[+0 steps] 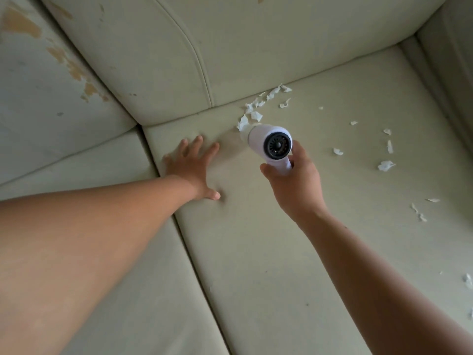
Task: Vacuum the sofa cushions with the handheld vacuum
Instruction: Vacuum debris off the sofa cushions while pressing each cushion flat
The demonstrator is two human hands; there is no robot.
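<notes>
The right hand grips the short handle of a white plastic handheld vacuum with a round black rear grille. The thumb lies on the handle's left side and the fingers wrap round its right. The vacuum's barrel sits just beyond the knuckles and points away from the person, grille towards the camera. Its front end is angled down at the pale cream leather seat cushion.

At the nozzle's far end begins a cluster of torn white paper scraps. It trails up and to the right along the crease where the seat meets the cream leather back cushion. Whether the nozzle tip actually touches the nearest scrap cannot be told.

The left hand lies flat on the same seat cushion, palm down, fingers straight and spread, holding nothing. It is to the left of the vacuum and apart from it, close to the seam that divides this cushion from the neighbouring cream seat cushion.

Scattered loose paper bits lie on the seat to the right of the right hand, well apart from the nozzle. At far left is a worn back panel with tan peeled patches, and at far right a padded cream armrest.
</notes>
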